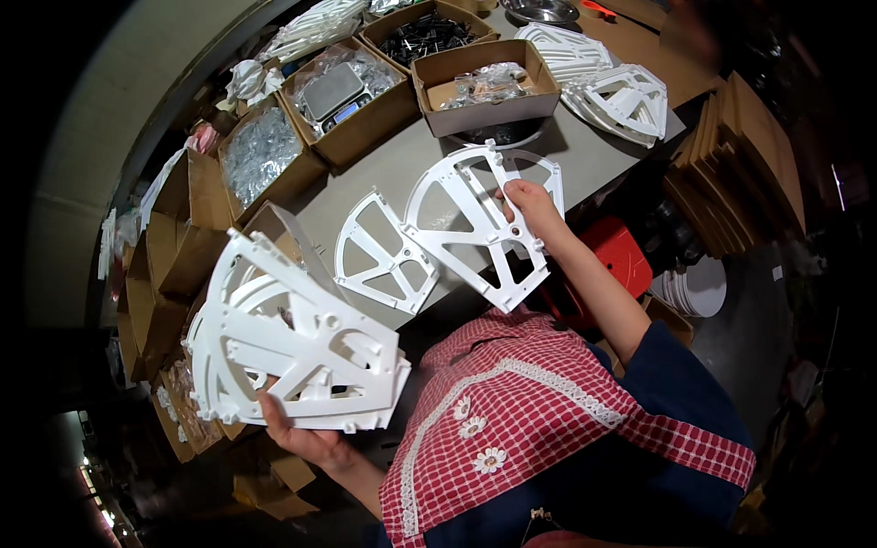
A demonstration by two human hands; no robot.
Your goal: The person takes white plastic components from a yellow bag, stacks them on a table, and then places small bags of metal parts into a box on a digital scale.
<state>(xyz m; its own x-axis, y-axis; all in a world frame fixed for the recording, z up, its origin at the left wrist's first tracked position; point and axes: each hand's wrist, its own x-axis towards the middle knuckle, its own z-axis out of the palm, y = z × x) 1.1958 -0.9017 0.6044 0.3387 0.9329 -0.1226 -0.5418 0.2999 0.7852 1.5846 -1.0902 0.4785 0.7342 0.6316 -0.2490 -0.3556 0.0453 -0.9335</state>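
My left hand (306, 438) is closed on the lower edge of a stack of white fan-shaped plastic frames (283, 342), held up at the near left. My right hand (530, 205) grips another white fan-shaped plastic frame (454, 208) by its right side, fingers through an opening. Flat on the table, between the two held loads, lies a smaller-looking white frame (373, 260). One more white frame (548, 173) shows partly behind my right hand; most of it is hidden.
Cardboard boxes of small bagged parts line the grey table (365, 187); a digital scale (333, 91) sits on one. A box (484, 117) stands at the far middle. More white frames (630, 105) are stacked far right. Beside the table are a red stool (621, 260) and cardboard sheets (744, 173).
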